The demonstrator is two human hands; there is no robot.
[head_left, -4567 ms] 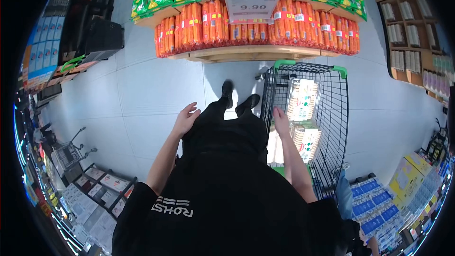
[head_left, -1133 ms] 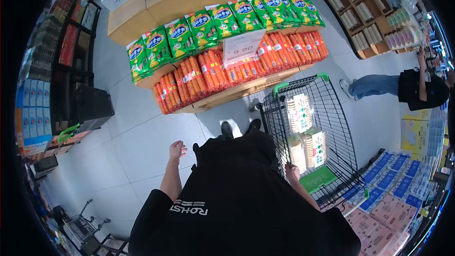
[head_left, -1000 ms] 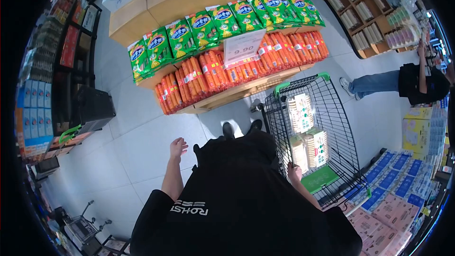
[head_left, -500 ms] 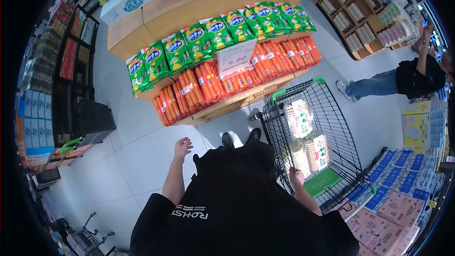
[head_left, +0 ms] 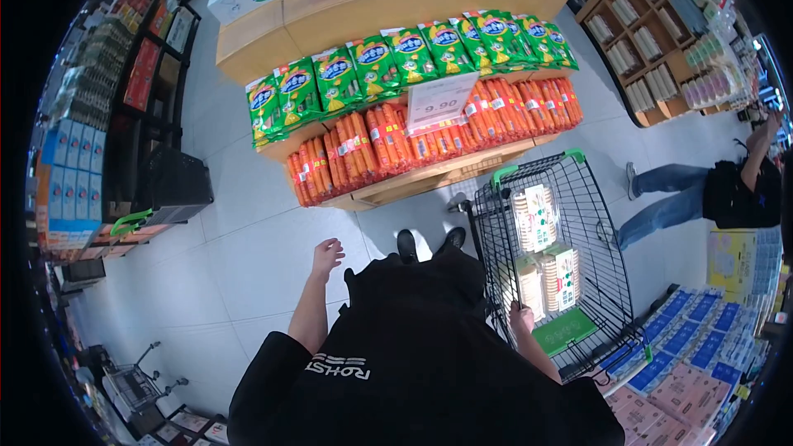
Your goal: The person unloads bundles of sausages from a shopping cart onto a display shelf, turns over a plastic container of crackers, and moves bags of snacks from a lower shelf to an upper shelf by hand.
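Left hand (head_left: 328, 256): empty, fingers loosely curled, apart from the shopping cart (head_left: 576, 155). Right hand (head_left: 521, 317): closed on its side rim, seemingly one-handed control. Clear packs (head_left: 537, 219): inside, beside and ahead of this hand.

From the head, close above the black shirt (head_left: 405, 363), the view looks steeply down and forward — wide, curved at its rim. The display stand's (head_left: 347, 23) front edge lies farther ahead, the cart (head_left: 505, 173) right.

Grey tiled floor (head_left: 256, 256) under wire cart (head_left: 505, 173)
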